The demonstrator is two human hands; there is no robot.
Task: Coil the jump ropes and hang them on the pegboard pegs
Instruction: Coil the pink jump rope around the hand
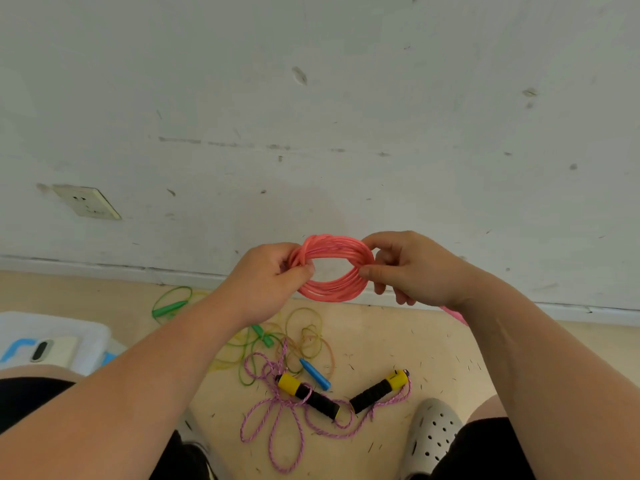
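Note:
A pink jump rope (334, 289) is wound into a small coil and held up in front of the white wall. My left hand (268, 278) grips the coil's left side. My right hand (412, 268) pinches its right side between thumb and fingers. A pink handle (457, 317) shows below my right wrist. On the floor lie a purple braided rope (277, 424) with black and yellow handles (311, 394), a green rope (171, 304), a blue handle (316, 374) and thin yellowish loops (306, 332), all loose. No pegboard is in view.
A wall socket (86, 201) sits low on the wall at left. A white bin (86, 336) stands on the floor at left. My grey perforated shoe (433, 434) is at the lower right, beside the purple rope.

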